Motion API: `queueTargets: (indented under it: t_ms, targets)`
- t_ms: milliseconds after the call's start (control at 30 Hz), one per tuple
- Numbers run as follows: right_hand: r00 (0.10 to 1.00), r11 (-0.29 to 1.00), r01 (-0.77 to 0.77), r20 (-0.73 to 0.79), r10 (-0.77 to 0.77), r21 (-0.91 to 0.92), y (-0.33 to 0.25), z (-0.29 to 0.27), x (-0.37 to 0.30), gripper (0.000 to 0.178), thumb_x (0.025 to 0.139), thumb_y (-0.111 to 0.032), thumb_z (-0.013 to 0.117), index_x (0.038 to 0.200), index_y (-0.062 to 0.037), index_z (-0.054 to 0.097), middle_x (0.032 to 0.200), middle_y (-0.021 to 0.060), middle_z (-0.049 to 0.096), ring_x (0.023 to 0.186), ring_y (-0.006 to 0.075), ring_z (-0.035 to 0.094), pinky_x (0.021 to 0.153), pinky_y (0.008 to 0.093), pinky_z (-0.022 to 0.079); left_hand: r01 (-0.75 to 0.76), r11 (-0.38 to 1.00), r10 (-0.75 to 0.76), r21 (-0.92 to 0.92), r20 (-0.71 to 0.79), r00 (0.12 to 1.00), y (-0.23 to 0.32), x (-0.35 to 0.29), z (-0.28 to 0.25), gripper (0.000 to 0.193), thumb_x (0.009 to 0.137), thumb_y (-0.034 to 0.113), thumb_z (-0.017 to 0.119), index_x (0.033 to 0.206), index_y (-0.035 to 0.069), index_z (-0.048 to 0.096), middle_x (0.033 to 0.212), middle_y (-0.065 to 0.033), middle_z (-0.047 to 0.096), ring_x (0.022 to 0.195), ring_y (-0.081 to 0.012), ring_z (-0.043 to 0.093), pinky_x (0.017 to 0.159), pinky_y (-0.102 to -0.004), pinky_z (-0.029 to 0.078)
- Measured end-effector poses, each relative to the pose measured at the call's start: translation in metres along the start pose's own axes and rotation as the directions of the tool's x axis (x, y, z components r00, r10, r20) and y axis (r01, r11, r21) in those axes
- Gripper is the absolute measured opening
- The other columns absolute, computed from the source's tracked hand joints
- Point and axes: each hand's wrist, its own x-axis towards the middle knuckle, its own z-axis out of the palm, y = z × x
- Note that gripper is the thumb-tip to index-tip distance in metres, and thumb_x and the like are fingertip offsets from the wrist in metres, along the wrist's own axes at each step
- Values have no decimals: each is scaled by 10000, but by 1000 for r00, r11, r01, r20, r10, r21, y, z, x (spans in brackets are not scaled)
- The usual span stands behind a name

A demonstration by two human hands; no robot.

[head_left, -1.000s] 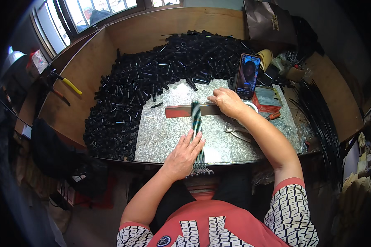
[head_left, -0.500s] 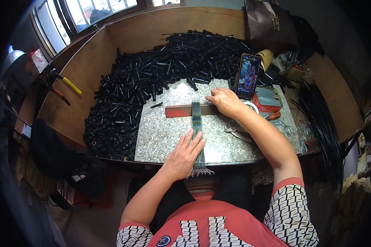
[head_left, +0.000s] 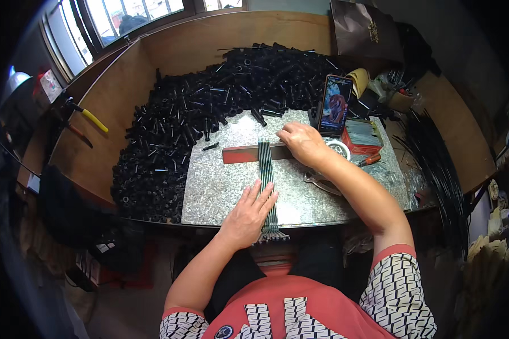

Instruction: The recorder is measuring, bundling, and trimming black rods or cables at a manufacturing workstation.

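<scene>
Black tube pile point(head_left: 209, 107) and phone point(head_left: 335, 105) flank hands on rods point(head_left: 266, 181)

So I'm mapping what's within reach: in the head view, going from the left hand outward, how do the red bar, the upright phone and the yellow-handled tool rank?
1. The flat red bar, across the speckled stone slab ahead of the left hand.
2. The upright phone with a lit screen, farther back and to the right.
3. The yellow-handled tool, far left on the wooden bench.
</scene>
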Motion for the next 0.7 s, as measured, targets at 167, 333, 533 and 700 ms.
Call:
queueTargets:
  t_ms: [167, 333, 533, 700]
  targets:
    - [999, 985, -8, -52, -1, -170, 29, -43, -31, 93, 725, -29, 571, 812, -50, 594, 782, 110, 573, 794, 303, 595, 669, 396, 500, 28, 1000, -29, 12, 15, 999, -3, -6, -1, 732, 702, 82, 630, 1387, 2, 386, 1447, -202, 360, 1356, -417, 298, 1108, -502, 267]
    - [887, 826, -379, 90, 452, -417, 106, -77, -79, 78, 746, -61, 600, 785, -15, 649, 795, 194, 639, 812, 368, 625, 702, 459, 501, 25, 999, -24, -38, 15, 1000, 0, -3, -2, 860, 651, 229, 769, 1389, 9, 384, 1457, -191, 347, 1368, -407, 277, 1113, -499, 263]
    - [768, 763, -491, 204, 607, -422, 135, -73, -106, 117, 751, -84, 646, 824, -1, 686, 844, 226, 652, 842, 380, 635, 752, 450, 506, -20, 1000, 21, 17, -41, 999, -6, -6, 3, 876, 762, 623, 623, 1338, -13, 445, 1425, -214, 388, 1350, -433, 299, 1088, -520, 284]
    - [801, 780, -472, 170, 574, -411, 116, -81, -99, 94, 770, -60, 618, 821, 16, 641, 879, 236, 656, 876, 389, 638, 762, 451, 514, -12, 1000, 13, 24, -36, 999, -7, -8, 6, 902, 735, 616, 659, 1349, -6, 434, 1435, -207, 377, 1354, -432, 292, 1087, -523, 286]
